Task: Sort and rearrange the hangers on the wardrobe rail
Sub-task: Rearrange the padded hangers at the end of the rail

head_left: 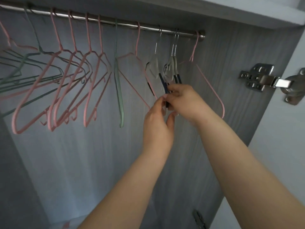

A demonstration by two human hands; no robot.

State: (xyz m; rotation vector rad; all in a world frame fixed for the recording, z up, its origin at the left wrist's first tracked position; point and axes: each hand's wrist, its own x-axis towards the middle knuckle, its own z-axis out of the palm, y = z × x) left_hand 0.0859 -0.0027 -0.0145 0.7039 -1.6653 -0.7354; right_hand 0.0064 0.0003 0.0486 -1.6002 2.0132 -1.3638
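Observation:
A metal wardrobe rail [125, 23] runs across the top of the wardrobe. Several pink hangers [54, 90] and a few green hangers [118, 83] hang along its left and middle. Near the right end hang three clear plastic hangers [171, 66] with dark grip strips and metal hooks. One more pink hanger [209, 85] hangs at the far right. My left hand [158, 123] and my right hand [184, 100] meet at the lower ends of the clear hangers, fingers pinched on them. The hangers' lower tips are hidden behind my fingers.
The grey wood-grain side wall [231, 80] stands right of the rail's end. A metal door hinge [264, 78] sits on that wall, with the open door [293, 129] beyond. A shelf [247, 12] lies above the rail.

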